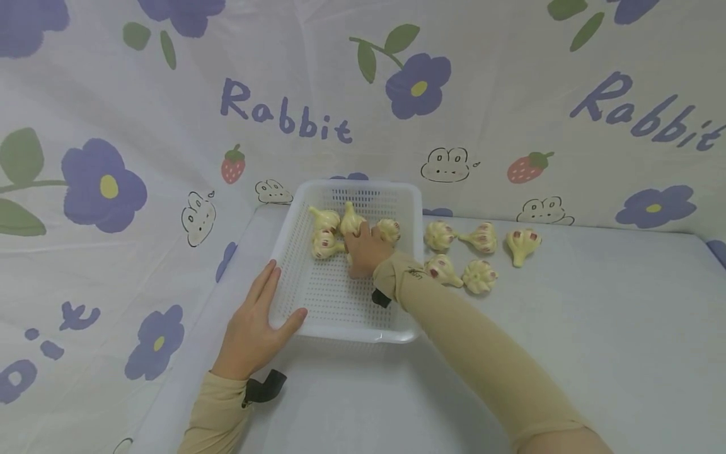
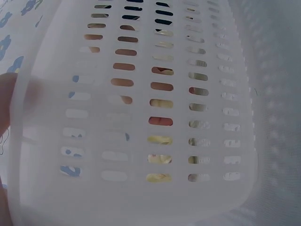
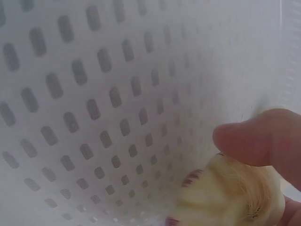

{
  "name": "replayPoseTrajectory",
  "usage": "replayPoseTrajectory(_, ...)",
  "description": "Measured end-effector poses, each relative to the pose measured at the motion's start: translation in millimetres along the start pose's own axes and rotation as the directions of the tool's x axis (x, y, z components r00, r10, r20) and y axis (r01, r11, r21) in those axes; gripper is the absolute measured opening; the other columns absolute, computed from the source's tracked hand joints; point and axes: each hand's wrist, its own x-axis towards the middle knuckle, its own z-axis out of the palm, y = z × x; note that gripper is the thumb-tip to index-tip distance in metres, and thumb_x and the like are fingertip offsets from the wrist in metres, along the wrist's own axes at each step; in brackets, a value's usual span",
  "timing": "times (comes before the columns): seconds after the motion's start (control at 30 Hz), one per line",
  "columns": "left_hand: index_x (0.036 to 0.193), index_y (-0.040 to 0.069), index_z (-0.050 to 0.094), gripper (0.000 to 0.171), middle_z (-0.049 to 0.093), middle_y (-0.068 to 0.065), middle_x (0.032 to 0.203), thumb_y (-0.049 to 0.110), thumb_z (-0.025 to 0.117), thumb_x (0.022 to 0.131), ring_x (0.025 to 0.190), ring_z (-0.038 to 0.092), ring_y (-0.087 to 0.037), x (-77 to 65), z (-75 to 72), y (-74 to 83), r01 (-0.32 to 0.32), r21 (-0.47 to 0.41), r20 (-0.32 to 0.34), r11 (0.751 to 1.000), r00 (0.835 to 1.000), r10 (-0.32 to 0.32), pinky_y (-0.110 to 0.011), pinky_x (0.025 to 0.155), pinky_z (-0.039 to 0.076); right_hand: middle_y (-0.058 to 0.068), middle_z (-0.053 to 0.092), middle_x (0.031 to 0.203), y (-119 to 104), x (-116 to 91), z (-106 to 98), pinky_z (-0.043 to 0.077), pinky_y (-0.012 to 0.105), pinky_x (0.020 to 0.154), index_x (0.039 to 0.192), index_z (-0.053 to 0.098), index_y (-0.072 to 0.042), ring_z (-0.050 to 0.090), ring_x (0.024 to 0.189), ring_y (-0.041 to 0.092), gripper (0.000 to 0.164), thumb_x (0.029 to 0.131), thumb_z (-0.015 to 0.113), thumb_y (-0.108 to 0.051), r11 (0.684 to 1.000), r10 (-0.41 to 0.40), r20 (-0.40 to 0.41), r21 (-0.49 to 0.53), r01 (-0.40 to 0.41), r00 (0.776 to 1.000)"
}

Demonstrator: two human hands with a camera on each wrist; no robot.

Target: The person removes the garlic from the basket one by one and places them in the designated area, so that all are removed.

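Observation:
A white slotted plastic basket [image 1: 329,334] stands on the table, with several garlic bulbs in its far half. Inside it, my right hand [image 1: 367,251] pinches a garlic bulb [image 3: 225,193], with the thumb [image 3: 254,139] pressing its rooty end. In the head view that hand mostly covers this bulb. Next to its fingers lie other garlic bulbs [image 1: 351,219]. My left hand [image 1: 255,321] rests against the basket's near left corner, fingers straight along the left rim and thumb out over the front rim. The left wrist view mainly shows the basket's slotted wall [image 2: 94,141].
To the basket's right, several more garlic bulbs [image 1: 479,276] lie loosely in two rows on the white-covered table [image 1: 595,328]. Behind and to the left hangs a cloth [image 1: 482,113] printed with flowers, strawberries and rabbits.

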Motion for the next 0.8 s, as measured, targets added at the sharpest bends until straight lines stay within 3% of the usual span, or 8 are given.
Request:
replayPoseTrajectory(0.23, 0.160, -0.001, 0.036, 0.089, 0.032, -0.011, 0.170, 0.043, 0.074, 0.092, 0.150, 0.042, -0.035, 0.3, -0.6, 1.9, 0.003, -0.001, -0.002, 1.000, 1.000, -0.003, -0.057, 0.112, 0.046, 0.020, 0.042, 0.141, -0.4, -4.0, -2.9, 0.054, 0.047, 0.097, 0.126, 0.058, -0.014, 0.048, 0.124, 0.037, 0.044, 0.088, 0.078, -0.024, 0.999, -0.026, -0.004, 0.024, 0.026, 1.000)
replayPoseTrajectory(0.57, 0.160, 0.000, 0.036, 0.089, 0.032, -0.011, 0.170, 0.044, 0.073, 0.092, 0.150, 0.043, -0.036, 0.0, -1.2, 3.1, 0.015, -0.004, 0.005, 1.000, 1.000, -0.015, -0.058, 0.111, 0.047, 0.017, 0.047, 0.132, -5.0, -11.0, -8.8, 0.054, 0.043, 0.090, 0.122, 0.059, -0.015, 0.051, 0.114, 0.032, 0.042, 0.085, 0.077, -0.023, 0.994, -0.101, -0.120, 0.024, 0.104, 0.988)
replayPoseTrajectory(0.8, 0.160, 0.000, 0.038, 0.089, 0.033, -0.011, 0.170, 0.043, 0.074, 0.091, 0.149, 0.044, -0.036, -0.3, -0.1, 3.2, 0.012, -0.009, -0.002, 1.000, 1.000, -0.012, -0.058, 0.111, 0.047, 0.013, 0.047, 0.129, -8.4, -12.1, -10.6, 0.055, 0.043, 0.090, 0.125, 0.058, -0.017, 0.050, 0.114, 0.028, 0.047, 0.085, 0.080, -0.027, 0.994, -0.098, -0.122, 0.026, 0.102, 0.988)
